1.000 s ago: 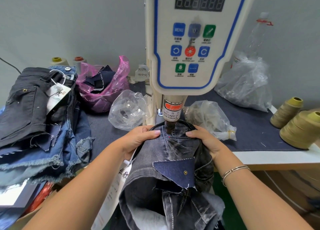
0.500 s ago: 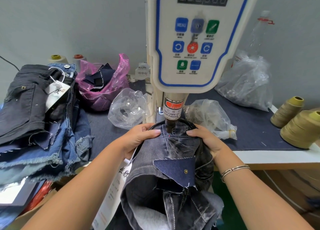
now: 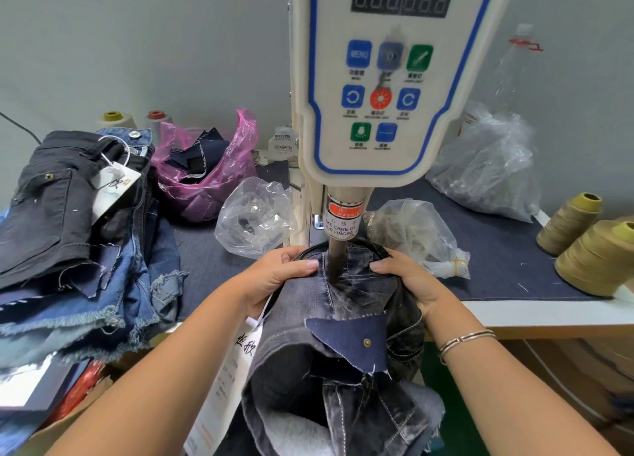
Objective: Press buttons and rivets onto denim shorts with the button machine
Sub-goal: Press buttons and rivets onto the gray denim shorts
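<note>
Grey washed denim shorts [image 3: 308, 322] are draped over the base of the white button machine [image 3: 387, 88]. The machine's dark punch [image 3: 334, 260] is down on the fabric, under a red warning label. My left hand [image 3: 274, 277] grips the shorts just left of the punch, thumb on top. My right hand [image 3: 408, 277] grips them just right of it. A dark blue patch with a brass rivet [image 3: 366, 341] is fixed lower on the shorts. A white paper tag [image 3: 240, 359] hangs at the left side.
A pile of black and blue denim shorts [image 3: 68, 236] lies at the left. A pink bag [image 3: 206, 171] of fabric and clear plastic bags [image 3: 254, 219] sit behind. Khaki thread cones [image 3: 593, 253] stand at the right on the blue-covered table [image 3: 497, 250].
The punch has come down onto the fabric between my hands. Both hands hold the shorts in the same place.
</note>
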The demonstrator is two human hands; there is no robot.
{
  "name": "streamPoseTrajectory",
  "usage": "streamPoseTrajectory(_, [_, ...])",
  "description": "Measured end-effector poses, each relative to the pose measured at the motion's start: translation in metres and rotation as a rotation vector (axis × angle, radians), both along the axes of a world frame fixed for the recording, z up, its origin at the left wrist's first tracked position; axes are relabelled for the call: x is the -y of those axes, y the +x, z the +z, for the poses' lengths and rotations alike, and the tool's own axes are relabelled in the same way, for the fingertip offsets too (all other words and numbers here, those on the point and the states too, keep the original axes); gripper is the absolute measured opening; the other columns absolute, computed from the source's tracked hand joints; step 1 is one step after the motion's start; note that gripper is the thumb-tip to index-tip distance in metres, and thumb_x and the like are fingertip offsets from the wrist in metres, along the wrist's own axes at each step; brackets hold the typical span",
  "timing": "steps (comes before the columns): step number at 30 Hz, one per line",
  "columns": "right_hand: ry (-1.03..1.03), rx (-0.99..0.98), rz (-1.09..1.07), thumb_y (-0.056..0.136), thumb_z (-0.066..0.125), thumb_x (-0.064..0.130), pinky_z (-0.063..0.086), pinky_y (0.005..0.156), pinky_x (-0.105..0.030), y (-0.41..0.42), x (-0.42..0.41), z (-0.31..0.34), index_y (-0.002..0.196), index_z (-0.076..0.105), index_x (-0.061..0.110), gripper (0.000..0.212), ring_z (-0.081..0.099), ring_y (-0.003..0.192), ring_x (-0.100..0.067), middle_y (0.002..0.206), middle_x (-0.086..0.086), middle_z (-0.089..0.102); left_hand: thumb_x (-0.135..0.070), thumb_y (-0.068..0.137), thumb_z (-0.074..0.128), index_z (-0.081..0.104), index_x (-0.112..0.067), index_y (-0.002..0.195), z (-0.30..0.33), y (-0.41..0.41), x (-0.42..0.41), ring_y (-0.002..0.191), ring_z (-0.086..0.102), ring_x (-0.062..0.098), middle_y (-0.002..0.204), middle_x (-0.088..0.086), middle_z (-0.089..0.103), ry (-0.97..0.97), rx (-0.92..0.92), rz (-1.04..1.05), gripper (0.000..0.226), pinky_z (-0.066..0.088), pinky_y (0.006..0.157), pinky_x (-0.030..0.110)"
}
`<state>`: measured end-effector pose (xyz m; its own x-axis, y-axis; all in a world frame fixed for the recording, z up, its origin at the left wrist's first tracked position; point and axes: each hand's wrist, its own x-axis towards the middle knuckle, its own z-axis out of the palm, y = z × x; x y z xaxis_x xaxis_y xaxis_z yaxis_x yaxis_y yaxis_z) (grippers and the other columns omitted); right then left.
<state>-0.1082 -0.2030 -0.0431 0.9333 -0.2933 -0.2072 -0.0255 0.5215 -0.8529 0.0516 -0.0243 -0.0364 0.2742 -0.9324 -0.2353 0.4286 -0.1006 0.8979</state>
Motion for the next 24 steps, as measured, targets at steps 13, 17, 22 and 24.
streamPoseTrajectory(13, [0.03, 0.001, -0.012, 0.07, 0.057, 0.0, 0.059, 0.072, -0.035, 0.0015, -0.0025, 0.0021, 0.103, 0.066, 0.002, 0.034, 0.07, 0.079, -0.027, 0.093, -0.018, 0.071, -0.017, 0.075, 0.069, 0.06, -0.007, 0.121, 0.001, -0.0007, -0.0014, 0.094, 0.07, 0.021, 0.111, 0.014, 0.07, 0.013, 0.065, 0.013, 0.048, 0.056, 0.075, 0.028])
streamPoseTrajectory(17, [0.022, 0.001, -0.021, 0.074, 0.063, 0.004, 0.058, 0.07, -0.033, 0.0012, -0.0032, 0.0034, 0.093, 0.077, 0.008, 0.023, 0.071, 0.081, -0.025, 0.094, -0.016, 0.073, -0.018, 0.075, 0.07, 0.058, -0.007, 0.124, 0.001, -0.0001, -0.002, 0.097, 0.069, 0.023, 0.114, 0.015, 0.069, 0.018, 0.1, 0.003, 0.051, 0.056, 0.079, 0.03])
streamPoseTrajectory(22, [0.095, -0.125, -0.113, 0.081, 0.062, 0.032, 0.057, 0.08, -0.037, 0.0022, -0.0071, 0.0037, 0.099, 0.076, 0.006, 0.034, 0.068, 0.095, -0.029, 0.113, -0.02, 0.067, -0.022, 0.069, 0.077, 0.059, -0.009, 0.124, 0.0011, 0.0022, -0.0057, 0.102, 0.067, 0.027, 0.118, 0.018, 0.067, 0.029, 0.1, -0.033, 0.059, 0.055, 0.084, 0.036])
streamPoseTrajectory(24, [0.088, -0.15, -0.108, 0.08, 0.063, 0.032, 0.057, 0.078, -0.037, -0.0018, -0.0099, 0.0056, 0.101, 0.075, 0.004, 0.037, 0.068, 0.096, -0.03, 0.114, -0.02, 0.067, -0.024, 0.07, 0.076, 0.058, -0.013, 0.126, 0.0053, 0.0056, -0.0082, 0.109, 0.065, 0.027, 0.122, 0.015, 0.066, 0.051, 0.143, -0.118, 0.06, 0.053, 0.091, 0.037])
